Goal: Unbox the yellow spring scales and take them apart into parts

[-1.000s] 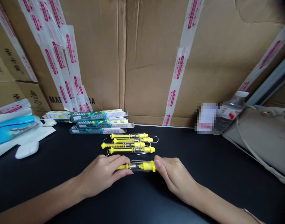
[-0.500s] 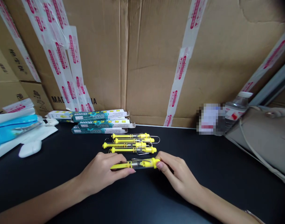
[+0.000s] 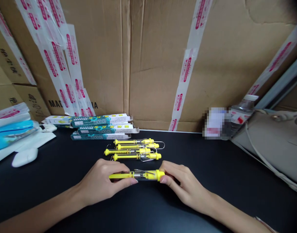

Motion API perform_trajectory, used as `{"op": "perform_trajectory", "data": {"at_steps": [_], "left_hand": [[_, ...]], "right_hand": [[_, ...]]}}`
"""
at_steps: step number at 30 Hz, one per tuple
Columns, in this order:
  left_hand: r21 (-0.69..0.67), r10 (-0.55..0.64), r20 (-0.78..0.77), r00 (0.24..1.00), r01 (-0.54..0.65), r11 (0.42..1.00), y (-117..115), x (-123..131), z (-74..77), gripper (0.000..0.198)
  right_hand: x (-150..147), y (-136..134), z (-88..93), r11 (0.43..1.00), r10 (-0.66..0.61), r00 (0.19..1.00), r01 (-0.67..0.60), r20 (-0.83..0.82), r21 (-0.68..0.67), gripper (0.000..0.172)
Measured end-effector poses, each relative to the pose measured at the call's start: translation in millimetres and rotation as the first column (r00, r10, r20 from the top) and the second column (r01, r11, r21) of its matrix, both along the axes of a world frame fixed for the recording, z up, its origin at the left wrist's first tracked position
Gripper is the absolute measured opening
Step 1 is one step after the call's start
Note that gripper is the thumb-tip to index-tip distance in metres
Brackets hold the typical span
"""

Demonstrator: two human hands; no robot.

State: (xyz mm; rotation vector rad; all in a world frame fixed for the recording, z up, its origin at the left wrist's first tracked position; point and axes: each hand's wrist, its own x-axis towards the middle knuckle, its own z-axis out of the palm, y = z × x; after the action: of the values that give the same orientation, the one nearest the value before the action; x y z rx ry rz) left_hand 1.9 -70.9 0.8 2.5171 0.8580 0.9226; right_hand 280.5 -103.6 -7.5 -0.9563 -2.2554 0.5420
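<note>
Spring scale (image 3: 152, 175) of clear tubular plastic with bright yellow fittings: one, pinched between two bare hands, level and crosswise over the near middle of the smooth black bench (image 3: 143, 207); hard to tell whether touching it. Four more yellow-and-clear spring scales (image 3: 144, 150) just beyond, side by side on the bench with ends uneven and bent wire hooks showing. Behind those, at least four slim green-and-white printed cartons (image 3: 104, 129), mostly piled, some end flaps open.

On the held one: a long yellow bar inside the tube toward the left, yellow rings and a silvery metal section near the middle, a chunky yellow piece toward the right, a flanged yellow cap at the right end, and one thin metal wire hook along the top side. Left end hidden in fingers.

Left hand (image 3: 106, 179): thumb and fingers closed about the tube's left part. Right hand (image 3: 184, 183): thumb and forefinger pinching the yellow cap.

Farther off, one blue-and-white packet (image 3: 12, 134) at left, one clear plastic bottle with a white cap (image 3: 243, 111) and one beige bag (image 3: 274, 145) at right.
</note>
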Motion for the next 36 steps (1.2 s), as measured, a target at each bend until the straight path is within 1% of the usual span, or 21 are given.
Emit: {"op": "perform_trajectory", "data": {"at_steps": [3, 6, 8, 10, 12, 14, 16, 18, 19, 22, 24, 26, 28, 31, 34, 36], "left_hand": [[-0.047, 0.005, 0.01, 1.0, -0.004, 0.999, 0.3, -0.1, 0.7, 0.014], [-0.078, 0.0, -0.008, 1.0, -0.001, 0.997, 0.6, -1.1, 0.1, 0.019], [-0.097, -0.009, -0.018, 1.0, 0.007, 0.995, 0.4, -1.8, -0.4, 0.022], [-0.117, -0.016, -0.017, 1.0, 0.014, 0.993, 0.0, -2.0, -0.6, 0.023], [-0.135, -0.013, -0.013, 1.0, 0.011, 0.991, -0.3, -1.7, -0.5, 0.023], [-0.146, -0.004, -0.016, 1.0, 0.002, 0.989, -0.3, -1.2, -0.3, 0.024], [-0.145, 0.009, -0.024, 1.0, -0.012, 0.989, -0.2, -0.7, -0.2, 0.025], [-0.138, 0.022, -0.022, 1.0, -0.024, 0.99, -0.1, -0.4, 0.1, 0.024], [-0.134, 0.028, -0.017, 0.999, -0.03, 0.991, 0.0, -0.2, 0.5, 0.023], [-0.126, 0.045, -0.002, 0.999, -0.045, 0.991, 0.1, 0.7, 2.0, 0.02], [-0.117, 0.055, -0.007, 0.998, -0.056, 0.992, 0.1, 1.4, 3.0, 0.02], [-0.111, 0.066, -0.024, 0.998, -0.068, 0.991, 0.0, 2.1, 3.6, 0.02], [-0.112, 0.077, -0.041, 0.996, -0.081, 0.99, -0.1, 2.5, 3.7, 0.021], [-0.117, 0.088, -0.052, 0.995, -0.094, 0.989, 0.0, 3.0, 3.2, 0.021], [-0.113, 0.089, -0.068, 0.994, -0.097, 0.989, 0.4, 3.4, 2.2, 0.021], [-0.104, 0.086, -0.069, 0.994, -0.093, 0.99, 0.7, 3.3, 1.1, 0.018]], "right_hand": [[0.9, -1.0, 0.7, 0.998, -0.005, 0.997, 0.0, 0.073, 0.066, 0.036], [1.9, -3.0, 2.0, 0.983, -0.041, 0.985, 0.009, 0.169, 0.184, 0.037], [2.4, -3.8, 3.6, 0.955, -0.072, 0.972, 0.003, 0.223, 0.297, 0.038], [2.1, -3.8, 5.5, 0.908, -0.1, 0.962, -0.017, 0.255, 0.419, 0.035], [1.1, -3.1, 7.0, 0.856, -0.117, 0.957, -0.039, 0.267, 0.515, 0.029], [-0.2, -2.7, 7.3, 0.825, -0.131, 0.956, -0.04, 0.261, 0.563, 0.023], [-1.5, -3.3, 5.4, 0.83, -0.139, 0.961, -0.019, 0.241, 0.557, 0.018], [-2.6, -4.8, 1.3, 0.867, -0.15, 0.969, 0.035, 0.195, 0.496, 0.016], [-3.1, -5.6, -1.1, 0.893, -0.159, 0.974, 0.072, 0.162, 0.444, 0.015], [-4.4, -6.7, -6.7, 0.96, -0.188, 0.982, 0.176, 0.034, 0.216, 0.015], [-5.3, -6.4, -7.2, 0.981, -0.192, 0.981, 0.193, -0.036, 0.034, 0.017], [-6.1, -6.1, -4.9, 0.976, -0.186, 0.979, 0.174, -0.088, -0.132, 0.019], [-7.0, -6.3, -1.6, 0.958, -0.173, 0.977, 0.137, -0.127, -0.251, 0.023], [-8.7, -7.2, 0.8, 0.933, -0.185, 0.97, 0.121, -0.161, -0.339, 0.027], [-10.1, -6.4, -1.5, 0.899, -0.24, 0.951, 0.141, -0.197, -0.415, 0.03], [-10.4, -4.9, -4.0, 0.874, -0.265, 0.93, 0.121, -0.254, -0.47, 0.03]]}}
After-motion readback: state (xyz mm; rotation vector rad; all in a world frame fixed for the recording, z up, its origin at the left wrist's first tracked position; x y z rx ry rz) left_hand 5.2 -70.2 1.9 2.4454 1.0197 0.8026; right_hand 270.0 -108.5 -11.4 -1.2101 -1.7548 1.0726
